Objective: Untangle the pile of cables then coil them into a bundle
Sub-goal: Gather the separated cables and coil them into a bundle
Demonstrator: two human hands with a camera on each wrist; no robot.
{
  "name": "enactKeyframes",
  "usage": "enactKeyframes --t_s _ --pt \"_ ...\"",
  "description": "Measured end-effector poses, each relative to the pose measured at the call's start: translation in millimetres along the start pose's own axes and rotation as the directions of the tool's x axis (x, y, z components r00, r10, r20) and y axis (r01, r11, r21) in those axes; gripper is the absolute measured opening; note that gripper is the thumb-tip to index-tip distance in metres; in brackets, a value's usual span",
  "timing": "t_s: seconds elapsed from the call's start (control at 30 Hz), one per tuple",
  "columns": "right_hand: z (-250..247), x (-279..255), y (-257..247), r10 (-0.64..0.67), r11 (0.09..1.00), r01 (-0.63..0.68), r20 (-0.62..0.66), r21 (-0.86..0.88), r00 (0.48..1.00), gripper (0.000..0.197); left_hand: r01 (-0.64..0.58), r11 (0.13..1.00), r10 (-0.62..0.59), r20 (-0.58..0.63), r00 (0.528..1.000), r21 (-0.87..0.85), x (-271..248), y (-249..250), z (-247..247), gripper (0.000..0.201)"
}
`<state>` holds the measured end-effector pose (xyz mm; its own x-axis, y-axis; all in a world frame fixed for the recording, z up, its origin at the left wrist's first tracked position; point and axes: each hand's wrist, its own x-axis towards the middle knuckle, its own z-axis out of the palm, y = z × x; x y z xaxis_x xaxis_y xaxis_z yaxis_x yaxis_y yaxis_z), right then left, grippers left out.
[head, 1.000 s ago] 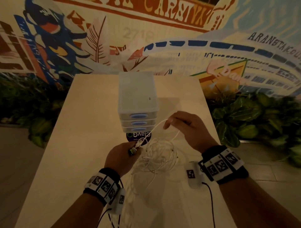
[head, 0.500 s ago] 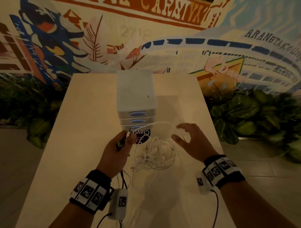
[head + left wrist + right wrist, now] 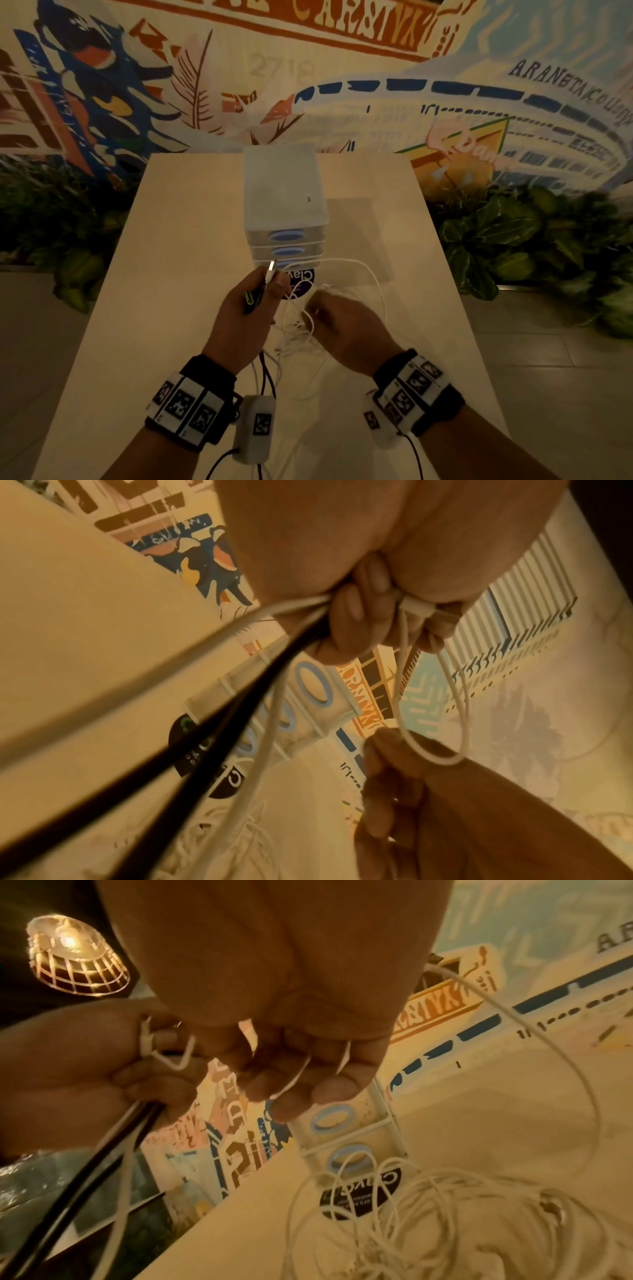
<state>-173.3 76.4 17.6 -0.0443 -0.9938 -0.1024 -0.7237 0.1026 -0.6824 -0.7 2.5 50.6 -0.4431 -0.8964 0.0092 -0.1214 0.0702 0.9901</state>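
A tangle of thin white cables [image 3: 301, 329] lies on the beige table [image 3: 164, 291] in front of a drawer unit. My left hand [image 3: 251, 301] is raised just left of the tangle and grips a white connector [image 3: 271, 266] that points up, together with black cable ends [image 3: 249, 301]. From it a white cable loop [image 3: 363, 265] arcs rightward and down. My right hand [image 3: 337, 320] sits over the tangle, fingers curled around a white strand [image 3: 291, 1083]. The left wrist view has my fingers [image 3: 356, 610] clamping white and black cables beside the connector [image 3: 416, 610]. The tangle [image 3: 428, 1226] lies below my right hand [image 3: 301, 1074].
A translucent drawer unit [image 3: 284, 202] with three blue-handled drawers stands mid-table just beyond my hands. A dark round sticker [image 3: 303, 279] lies at its foot. Leafy plants [image 3: 513, 240] flank the table, and a painted mural wall [image 3: 308, 68] is behind it.
My right hand was spread open to the right of the tangle; it has moved left and down onto it and curled round a white strand. The left hand keeps the connector, slightly higher.
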Motion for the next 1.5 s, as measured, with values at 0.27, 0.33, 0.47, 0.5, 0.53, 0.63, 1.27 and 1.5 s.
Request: enactKeyframes --t_s 0.27,0.33,0.47,0.5,0.53,0.63,1.27,1.5 --pt "-24 -1 2 -0.053 0.896 -0.021 0.156 0.443 0.986 0.019 -0.027 0.995 0.027 0.009 1.0 0.097 -3 -4 -1 0.02" --pt "-23 -1 3 -0.043 0.912 0.002 0.091 0.409 0.995 0.009 -0.03 0.994 0.029 0.013 0.999 0.107 -3 -6 -2 0.016" --pt "-33 1 8 -0.023 0.912 0.026 -0.011 0.41 1.0 0.012 -0.032 0.991 0.028 0.038 0.999 0.127 -2 -10 -4 0.017" --pt "-35 2 9 -0.018 0.909 0.032 -0.037 0.415 0.999 0.011 -0.019 0.992 0.015 0.032 0.999 0.124 -1 -12 -4 0.018" --pt "-37 3 10 -0.007 0.9 0.034 -0.062 0.434 0.998 0.01 0.004 0.995 -0.005 0.014 1.0 0.105 0 -14 -4 0.019" --pt "-40 4 15 0.05 0.867 0.006 -0.1 0.499 0.994 0.012 0.052 0.997 -0.051 -0.02 0.998 0.056 4 -18 -2 0.025" --pt "-86 -28 89 0.131 0.99 -0.133 0.029 0.051 0.991 0.067 0.124 0.947 -0.133 -0.013 0.991 -0.297 5 -26 -37 0.063" --pt "-32 -17 113 0.35 0.933 -0.36 0.177 0.024 0.92 0.03 0.109 0.956 -0.135 -0.076 0.988 -0.274 3 -28 -44 0.066"
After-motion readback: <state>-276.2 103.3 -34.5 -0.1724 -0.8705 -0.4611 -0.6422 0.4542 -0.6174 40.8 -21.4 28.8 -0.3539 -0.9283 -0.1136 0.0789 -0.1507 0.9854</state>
